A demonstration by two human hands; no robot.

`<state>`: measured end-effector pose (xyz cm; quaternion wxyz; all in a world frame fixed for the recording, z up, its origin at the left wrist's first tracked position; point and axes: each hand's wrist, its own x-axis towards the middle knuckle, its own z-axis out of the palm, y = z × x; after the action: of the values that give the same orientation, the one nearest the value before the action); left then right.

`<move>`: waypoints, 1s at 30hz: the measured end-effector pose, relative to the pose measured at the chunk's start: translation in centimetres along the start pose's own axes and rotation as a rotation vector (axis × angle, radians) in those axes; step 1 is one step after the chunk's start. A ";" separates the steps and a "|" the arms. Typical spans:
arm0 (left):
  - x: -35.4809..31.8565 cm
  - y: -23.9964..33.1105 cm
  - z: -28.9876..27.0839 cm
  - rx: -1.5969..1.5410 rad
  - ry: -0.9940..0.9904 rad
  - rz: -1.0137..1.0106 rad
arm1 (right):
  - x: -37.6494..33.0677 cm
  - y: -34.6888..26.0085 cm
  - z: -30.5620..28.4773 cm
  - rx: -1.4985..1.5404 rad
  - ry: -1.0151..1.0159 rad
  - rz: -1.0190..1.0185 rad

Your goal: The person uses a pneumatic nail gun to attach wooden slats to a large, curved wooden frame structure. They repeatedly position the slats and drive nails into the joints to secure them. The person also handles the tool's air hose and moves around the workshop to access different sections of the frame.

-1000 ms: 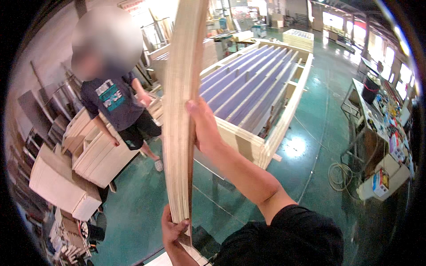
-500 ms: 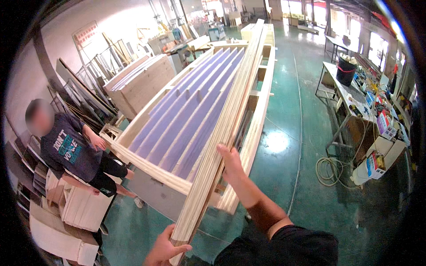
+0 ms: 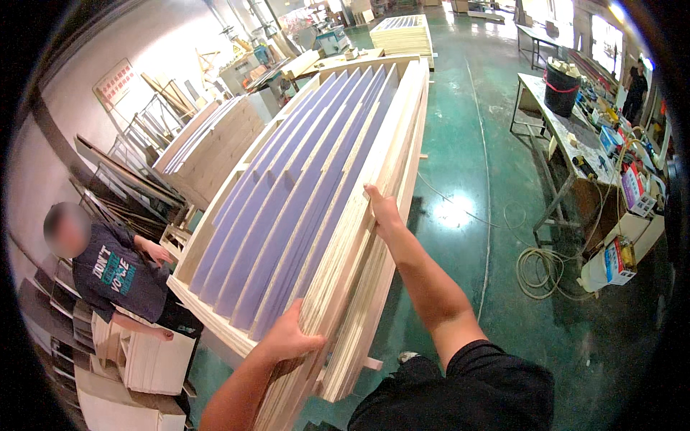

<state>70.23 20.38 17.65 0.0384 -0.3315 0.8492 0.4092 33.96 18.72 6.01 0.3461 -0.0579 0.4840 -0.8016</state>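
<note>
A bundle of long, pale plywood strips [image 3: 352,233] lies lengthwise along the right side of a big wooden frame [image 3: 205,309]. Thin parallel slats with purple-blue panels between them fill the frame. My left hand [image 3: 287,337] grips the bundle's near part, thumb across the top and fingers hidden at the side. Strips run on past it to the lower edge of the view. Farther along, my right hand [image 3: 384,210] is closed on the bundle's right edge, thumb on top. More stacked strips [image 3: 352,359] show below, on the right.
A person in a dark T-shirt [image 3: 118,262] stands left of the frame near stacked pale boards [image 3: 154,359]. Stacked panels [image 3: 208,144] stand behind. At right are a workbench [image 3: 575,140] with a black bucket [image 3: 563,90] and a coiled hose [image 3: 540,273] on the green floor.
The bundle has shifted right and toward me, now lying along the frame's side. My left hand has moved from its near end farther up the strips. The right hand still grips it.
</note>
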 end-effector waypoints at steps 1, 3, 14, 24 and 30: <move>1.3 -0.1 0.1 0.009 -0.018 0.012 | 1.3 0.0 -0.5 -0.043 0.063 0.004; 4.3 0.5 1.2 0.009 -0.054 0.059 | 5.7 0.2 -3.6 -0.235 0.168 -0.071; 8.8 3.0 4.0 0.173 0.007 0.013 | 6.5 -0.3 -6.5 -0.986 0.349 -0.317; 5.5 6.8 -5.8 0.093 0.090 -0.015 | 4.4 -7.3 5.6 0.062 -0.025 -0.127; 2.2 -3.8 -15.8 0.679 0.430 0.013 | 8.9 -2.9 17.3 0.111 -0.230 0.195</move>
<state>74.09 6.12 24.83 -0.0354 -0.3727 0.9269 0.0267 33.26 1.42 15.27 0.4780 -0.0826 0.3996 -0.7779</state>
